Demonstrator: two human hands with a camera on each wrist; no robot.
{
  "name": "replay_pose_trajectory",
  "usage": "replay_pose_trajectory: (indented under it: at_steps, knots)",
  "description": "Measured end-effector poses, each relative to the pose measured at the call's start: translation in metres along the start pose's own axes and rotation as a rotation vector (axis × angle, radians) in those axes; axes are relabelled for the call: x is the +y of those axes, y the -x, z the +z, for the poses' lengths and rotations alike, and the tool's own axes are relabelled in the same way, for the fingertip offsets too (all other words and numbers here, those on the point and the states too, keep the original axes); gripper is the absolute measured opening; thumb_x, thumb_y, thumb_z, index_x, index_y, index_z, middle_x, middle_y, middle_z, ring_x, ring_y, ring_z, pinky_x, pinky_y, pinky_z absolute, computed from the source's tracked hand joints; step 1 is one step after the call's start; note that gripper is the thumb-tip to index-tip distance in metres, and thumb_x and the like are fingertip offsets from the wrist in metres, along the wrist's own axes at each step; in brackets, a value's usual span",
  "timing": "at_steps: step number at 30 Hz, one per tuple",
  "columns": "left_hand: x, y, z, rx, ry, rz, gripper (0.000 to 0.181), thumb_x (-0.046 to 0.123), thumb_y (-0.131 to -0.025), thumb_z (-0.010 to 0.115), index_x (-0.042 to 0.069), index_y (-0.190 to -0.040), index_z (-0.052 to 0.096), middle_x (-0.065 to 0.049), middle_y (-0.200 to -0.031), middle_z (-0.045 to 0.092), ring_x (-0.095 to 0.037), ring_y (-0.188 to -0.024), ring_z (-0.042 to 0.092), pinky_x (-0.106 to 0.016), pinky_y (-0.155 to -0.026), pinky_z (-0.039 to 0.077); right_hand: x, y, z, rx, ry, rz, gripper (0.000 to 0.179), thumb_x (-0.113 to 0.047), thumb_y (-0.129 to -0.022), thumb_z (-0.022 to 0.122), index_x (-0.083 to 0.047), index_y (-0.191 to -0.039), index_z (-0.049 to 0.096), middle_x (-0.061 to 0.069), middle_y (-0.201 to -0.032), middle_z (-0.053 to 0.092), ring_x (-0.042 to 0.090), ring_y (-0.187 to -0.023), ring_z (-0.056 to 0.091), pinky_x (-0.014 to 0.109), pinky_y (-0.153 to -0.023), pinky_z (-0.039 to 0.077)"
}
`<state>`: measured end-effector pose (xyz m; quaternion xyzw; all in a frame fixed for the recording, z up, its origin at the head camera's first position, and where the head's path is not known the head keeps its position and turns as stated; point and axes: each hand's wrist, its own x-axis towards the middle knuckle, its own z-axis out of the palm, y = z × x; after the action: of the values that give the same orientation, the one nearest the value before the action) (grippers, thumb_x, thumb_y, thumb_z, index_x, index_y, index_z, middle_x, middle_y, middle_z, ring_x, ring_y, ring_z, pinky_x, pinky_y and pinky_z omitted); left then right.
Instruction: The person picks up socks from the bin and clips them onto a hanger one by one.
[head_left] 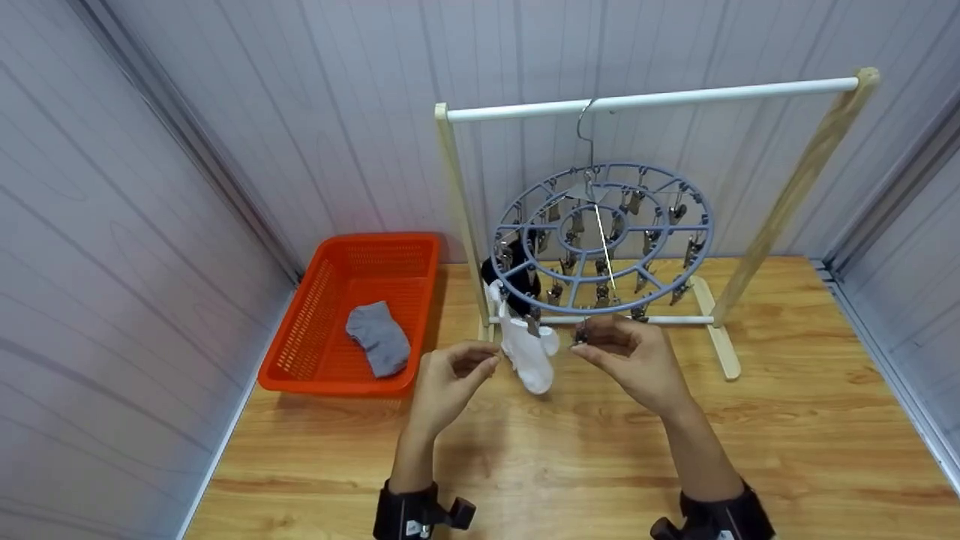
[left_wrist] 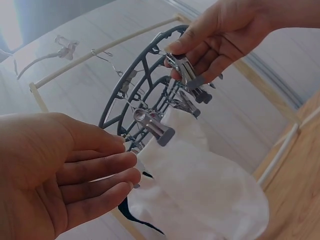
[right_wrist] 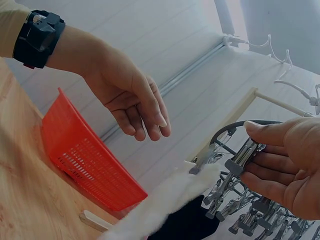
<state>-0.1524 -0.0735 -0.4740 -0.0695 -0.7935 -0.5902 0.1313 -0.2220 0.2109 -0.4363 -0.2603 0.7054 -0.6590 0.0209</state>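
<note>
My right hand (head_left: 637,367) pinches a metal clip (right_wrist: 243,156) at the front edge of a round blue-grey clip hanger (head_left: 525,295). Thumb and fingers lie on either side of the clip, and no cloth shows in it. To the left, my left hand (head_left: 448,386) is held beside a hanging white sock (head_left: 529,360); its fingers are loosely extended with nothing between them. In the left wrist view another clip (left_wrist: 155,127) bites the top of the white cloth. A black sock (head_left: 521,277) hangs behind, partly covered by the white one.
The hanger's hook (head_left: 585,127) hangs over the white bar (head_left: 675,97) of a wooden-legged stand. An orange basket (head_left: 330,387) stands at left on the wood floor (head_left: 570,465), with a grey sock (head_left: 379,339) inside. Several other clips dangle from the hanger. Panel walls enclose the area.
</note>
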Motion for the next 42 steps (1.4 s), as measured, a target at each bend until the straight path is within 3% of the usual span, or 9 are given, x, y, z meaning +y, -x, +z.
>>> replay_pose_trajectory:
  at_steps: [8, 14, 18, 23, 27, 32, 37, 42]
  knots:
    - [0.002, 0.001, -0.002, -0.004, -0.025, -0.015, 0.015, 0.012, -0.097, 0.079, 0.004, -0.11, 0.081, -0.011, -0.096, 0.08, -0.027, -0.082, 0.076, -0.028, -0.074, 0.062, 0.002, 0.0, 0.0, -0.005, -0.034, -0.01, 0.03, 0.004, -0.088, 0.083, 0.009, -0.116, 0.073, 0.019, -0.108, 0.076, 0.026, -0.095, 0.077, 0.038, -0.085, 0.063]
    - [0.002, 0.001, -0.004, -0.013, -0.028, -0.029, 0.015, 0.007, -0.097, 0.078, 0.001, -0.111, 0.08, -0.016, -0.097, 0.079, -0.03, -0.083, 0.076, -0.028, -0.075, 0.062, 0.002, 0.0, 0.0, -0.021, -0.048, -0.006, 0.028, 0.005, -0.089, 0.082, 0.008, -0.115, 0.073, 0.026, -0.109, 0.075, 0.025, -0.094, 0.077, 0.036, -0.084, 0.063]
    - [0.001, 0.0, -0.004, -0.001, -0.037, -0.03, 0.014, 0.011, -0.098, 0.078, 0.003, -0.11, 0.08, -0.012, -0.095, 0.079, -0.032, -0.083, 0.076, -0.03, -0.074, 0.062, 0.003, 0.0, -0.001, -0.025, -0.043, -0.002, 0.028, 0.005, -0.089, 0.081, 0.009, -0.115, 0.072, 0.029, -0.109, 0.074, 0.024, -0.094, 0.076, 0.036, -0.083, 0.063]
    - [0.001, 0.001, -0.005, 0.022, -0.052, -0.036, 0.013, 0.017, -0.099, 0.077, 0.008, -0.108, 0.082, 0.0, -0.092, 0.079, -0.02, -0.08, 0.075, -0.034, -0.074, 0.063, 0.004, 0.0, -0.002, -0.014, -0.039, -0.001, 0.029, 0.005, -0.091, 0.08, 0.009, -0.118, 0.072, 0.028, -0.109, 0.074, 0.025, -0.093, 0.076, 0.036, -0.081, 0.063]
    - [0.001, 0.002, -0.007, 0.027, -0.068, -0.032, 0.015, 0.02, -0.1, 0.076, 0.009, -0.108, 0.082, 0.001, -0.093, 0.079, -0.012, -0.079, 0.074, -0.034, -0.074, 0.062, 0.004, -0.001, -0.004, -0.02, -0.046, -0.001, 0.029, 0.004, -0.093, 0.079, 0.01, -0.12, 0.071, 0.026, -0.107, 0.074, 0.026, -0.093, 0.076, 0.039, -0.081, 0.063]
    - [0.0, 0.002, -0.01, 0.048, -0.082, -0.038, 0.014, 0.02, -0.101, 0.075, 0.009, -0.108, 0.082, -0.004, -0.094, 0.079, -0.019, -0.08, 0.075, -0.027, -0.073, 0.059, 0.003, -0.001, -0.005, -0.031, -0.022, 0.027, 0.03, -0.001, -0.095, 0.079, 0.009, -0.121, 0.07, 0.026, -0.109, 0.073, 0.026, -0.095, 0.077, 0.039, -0.083, 0.063]
    - [-0.001, 0.004, -0.016, 0.079, -0.068, -0.064, 0.015, 0.021, -0.102, 0.075, 0.009, -0.109, 0.081, -0.004, -0.098, 0.079, -0.028, -0.086, 0.075, -0.028, -0.077, 0.06, 0.002, 0.0, -0.007, -0.047, -0.009, 0.038, 0.029, -0.004, -0.096, 0.079, 0.007, -0.122, 0.069, 0.023, -0.11, 0.073, 0.027, -0.095, 0.076, 0.037, -0.083, 0.063]
    - [-0.004, 0.005, -0.024, 0.063, -0.07, -0.102, 0.02, 0.021, -0.103, 0.073, 0.005, -0.113, 0.079, -0.004, -0.1, 0.078, -0.018, -0.089, 0.074, -0.03, -0.081, 0.059, 0.001, 0.001, -0.01, -0.085, -0.015, 0.027, 0.032, -0.004, -0.098, 0.076, 0.009, -0.126, 0.068, 0.027, -0.115, 0.072, 0.028, -0.1, 0.075, 0.037, -0.086, 0.063]
